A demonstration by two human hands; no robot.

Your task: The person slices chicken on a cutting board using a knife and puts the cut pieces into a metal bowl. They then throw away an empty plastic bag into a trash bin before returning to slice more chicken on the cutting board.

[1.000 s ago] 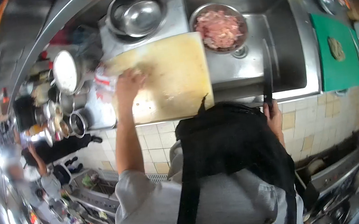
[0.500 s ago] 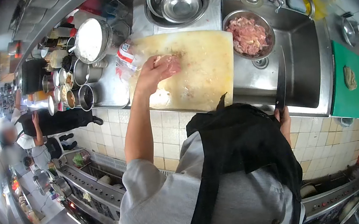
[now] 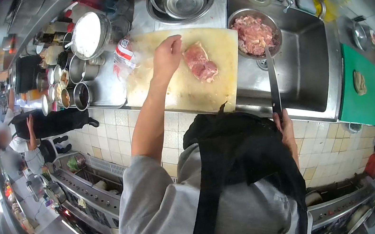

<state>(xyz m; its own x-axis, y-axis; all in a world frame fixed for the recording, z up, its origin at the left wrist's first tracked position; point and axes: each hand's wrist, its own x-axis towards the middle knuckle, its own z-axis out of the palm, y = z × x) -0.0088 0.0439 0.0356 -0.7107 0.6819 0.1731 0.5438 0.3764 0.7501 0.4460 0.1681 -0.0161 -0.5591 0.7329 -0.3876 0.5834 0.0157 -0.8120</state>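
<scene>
- Plastic bag [image 3: 119, 73] beside the cutting board [image 3: 173, 99]: a red-and-white label [image 3: 126, 53] (its dark print is too small to make out).
- No text can be read.

A steel counter [image 3: 110, 98] carries a yellowish cutting board [image 3: 184, 96], on which a piece of raw meat [image 3: 200, 63] lies, with a plastic bag [image 3: 124, 58] at the board's left edge. Behind the board, a wide metal basin [image 3: 210, 0] with smaller bowls [image 3: 185, 2] nested in it stands on a pale slab [image 3: 144, 17]. A sink [image 3: 309, 76] to the right holds a bowl [image 3: 276, 25] of meat [image 3: 252, 32], and a green board [image 3: 352, 94] beyond bears a beige bundle [image 3: 359, 83].
</scene>
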